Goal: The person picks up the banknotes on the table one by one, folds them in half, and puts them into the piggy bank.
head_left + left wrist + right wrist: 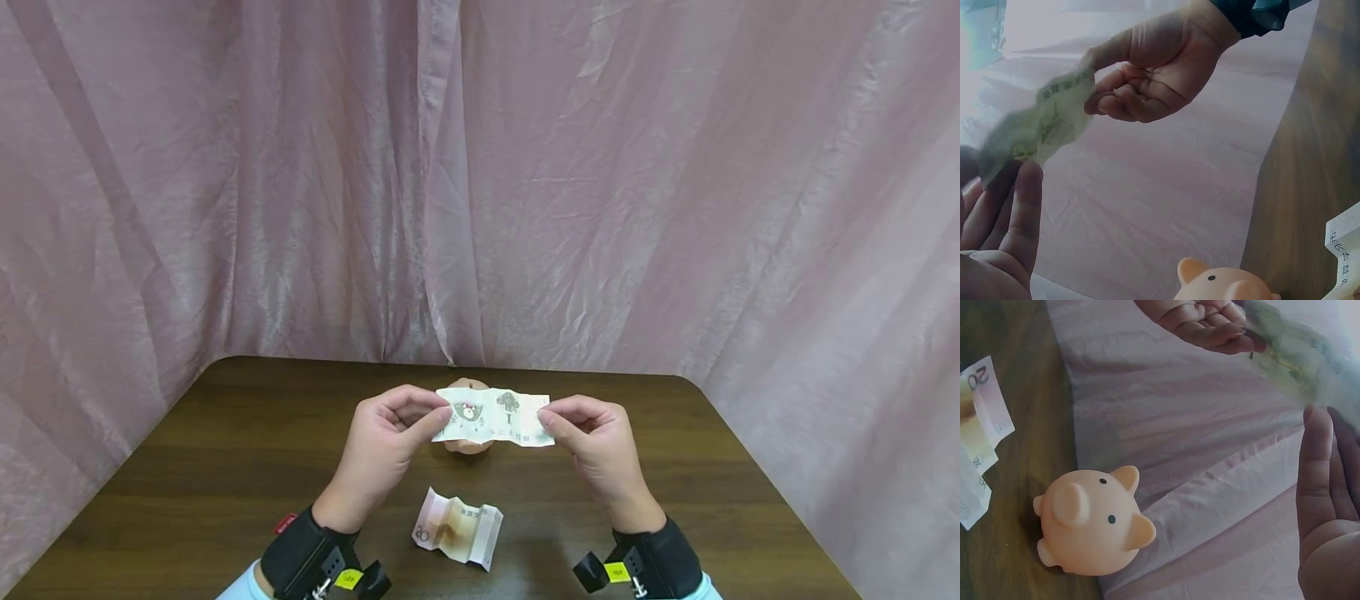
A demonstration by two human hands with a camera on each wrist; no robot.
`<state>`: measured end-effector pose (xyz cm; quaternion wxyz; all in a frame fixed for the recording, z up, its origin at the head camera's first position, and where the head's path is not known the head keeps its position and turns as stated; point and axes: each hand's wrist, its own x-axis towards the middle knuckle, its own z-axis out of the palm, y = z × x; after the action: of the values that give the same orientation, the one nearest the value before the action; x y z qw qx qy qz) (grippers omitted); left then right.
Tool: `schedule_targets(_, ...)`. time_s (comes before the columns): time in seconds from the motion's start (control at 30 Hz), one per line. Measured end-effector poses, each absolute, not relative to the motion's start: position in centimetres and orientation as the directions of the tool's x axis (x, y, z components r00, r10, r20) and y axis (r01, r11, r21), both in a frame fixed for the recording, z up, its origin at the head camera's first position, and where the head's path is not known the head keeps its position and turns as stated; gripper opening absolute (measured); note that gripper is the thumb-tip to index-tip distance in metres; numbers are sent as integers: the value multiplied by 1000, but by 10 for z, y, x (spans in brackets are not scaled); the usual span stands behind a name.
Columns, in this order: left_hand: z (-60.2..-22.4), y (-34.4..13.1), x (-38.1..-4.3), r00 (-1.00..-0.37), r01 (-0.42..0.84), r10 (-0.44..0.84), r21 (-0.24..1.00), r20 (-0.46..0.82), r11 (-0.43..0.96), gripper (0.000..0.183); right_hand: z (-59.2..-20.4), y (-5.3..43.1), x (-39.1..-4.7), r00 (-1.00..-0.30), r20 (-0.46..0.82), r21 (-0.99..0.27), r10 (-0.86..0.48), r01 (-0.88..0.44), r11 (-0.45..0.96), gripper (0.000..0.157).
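Note:
A pale green, creased banknote (495,418) is stretched out level above the table. My left hand (386,442) pinches its left end between thumb and fingers. The other end is pinched the same way by my right hand (603,450). Behind the note, mostly hidden by it in the head view, stands a peach-coloured piggy bank (1094,519); the right wrist view shows its snout, eyes and ears. A second banknote (456,529), pinkish and yellow-brown with a printed 20, lies folded in zigzag creases on the table between my forearms.
The dark wooden table (225,467) has rounded far corners. A pink curtain (480,183) hangs behind its far edge. Black wrist straps (300,558) with small cameras sit on both forearms.

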<state>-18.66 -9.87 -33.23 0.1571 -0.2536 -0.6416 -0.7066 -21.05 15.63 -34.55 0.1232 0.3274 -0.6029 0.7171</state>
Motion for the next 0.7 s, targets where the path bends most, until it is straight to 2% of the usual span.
schedule_targets(0.2, -335, -99, -189, -837, 528, 88, 839, 541, -135, 25, -345, 157, -211, -766, 610, -792, -203, -591, -150, 19)
schedule_targets(0.3, -344, -100, -197, -845, 512, 90, 845, 528, -154, 38, -344, 156, -211, -788, 586, -811, -188, -569, -140, 35)
schedule_targets(0.4, -349, -101, -201, -860, 498, 68, 861, 506, -107, 34, -343, 156, -210, -816, 551, -834, -175, -535, -133, 44)
schedule_targets(0.53, -350, -101, -201, -870, 489, 33, 870, 492, -57, 16, -344, 156, -211, -822, 544, -839, -171, -531, -118, 31)
schedule_targets(0.7, -350, -102, -200, -869, 492, 24, 869, 494, -56, 13, -345, 155, -213, -820, 546, -838, -171, -532, -122, 24)
